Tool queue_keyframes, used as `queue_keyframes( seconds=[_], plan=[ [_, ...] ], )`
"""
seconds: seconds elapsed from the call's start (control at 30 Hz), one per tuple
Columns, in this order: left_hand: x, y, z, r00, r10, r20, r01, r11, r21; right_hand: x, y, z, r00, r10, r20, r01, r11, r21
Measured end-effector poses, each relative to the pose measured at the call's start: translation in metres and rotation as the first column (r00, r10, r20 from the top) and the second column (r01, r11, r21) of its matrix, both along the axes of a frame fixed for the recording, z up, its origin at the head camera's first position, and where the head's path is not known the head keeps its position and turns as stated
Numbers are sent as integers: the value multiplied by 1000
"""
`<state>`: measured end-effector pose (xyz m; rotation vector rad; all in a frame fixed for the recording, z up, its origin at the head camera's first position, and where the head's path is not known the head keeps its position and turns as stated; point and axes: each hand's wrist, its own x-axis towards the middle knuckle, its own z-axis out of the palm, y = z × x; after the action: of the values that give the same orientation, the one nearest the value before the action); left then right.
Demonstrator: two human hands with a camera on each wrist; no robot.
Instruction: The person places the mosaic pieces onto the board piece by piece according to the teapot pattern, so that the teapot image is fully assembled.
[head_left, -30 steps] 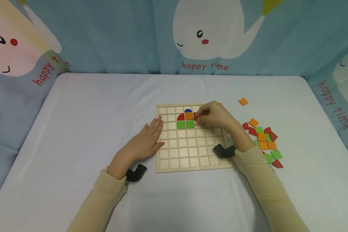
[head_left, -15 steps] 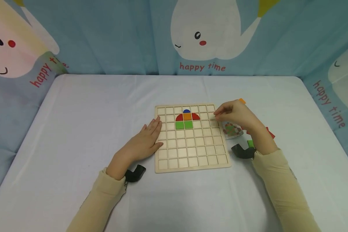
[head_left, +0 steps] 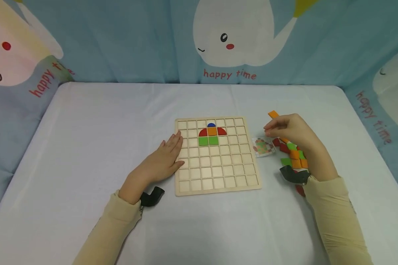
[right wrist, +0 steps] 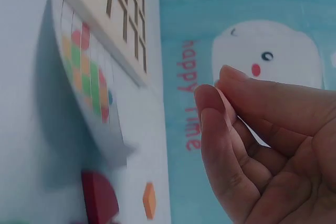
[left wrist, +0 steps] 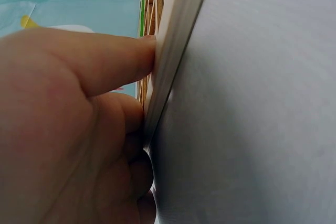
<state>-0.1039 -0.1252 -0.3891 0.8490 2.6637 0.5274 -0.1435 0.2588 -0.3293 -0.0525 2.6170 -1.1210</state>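
A wooden grid board (head_left: 219, 173) lies on the white table. Its upper cells hold a blue half-round tile (head_left: 211, 125), an orange square tile (head_left: 212, 131), a red quarter-round tile (head_left: 221, 131) on either side, and two green square tiles (head_left: 203, 141) below. My left hand (head_left: 160, 162) rests with straight fingers on the board's left edge; the left wrist view shows the thumb touching that rim. To the right of the board, my right hand (head_left: 293, 129) hovers above the loose tiles, fingers loosely bent, with nothing visible between thumb and forefinger (right wrist: 212, 103).
A printed pattern card (head_left: 263, 147) lies against the board's right side, curled up in the right wrist view. Beyond it are several loose red, green and orange tiles (head_left: 294, 154), partly hidden under my right arm. One orange tile (head_left: 273, 114) lies apart, farther back.
My right hand has left the red quarter-round tile in its cell and moved right, off the board to above the loose tiles. The left hand stays at the board's edge.
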Motion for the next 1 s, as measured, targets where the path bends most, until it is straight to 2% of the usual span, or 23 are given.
queue_keyframes(
  seconds=[0.27, 0.57, 1.0],
  plan=[
    [-1, 0, 1, 1000, -5, 2, 5, 1000, -12, 7, 26, -2, 1000, -18, 1, 18, 999, 39],
    [0, 0, 2, 1000, -7, -6, 7, 1000, 3, 14, 55, -11, 999, 5, 35, -8, 997, 75],
    [-1, 0, 0, 1000, -1, 15, 1, 1000, -4, 14, 82, -24, 997, -13, 71, 2, 988, 153]
  ],
)
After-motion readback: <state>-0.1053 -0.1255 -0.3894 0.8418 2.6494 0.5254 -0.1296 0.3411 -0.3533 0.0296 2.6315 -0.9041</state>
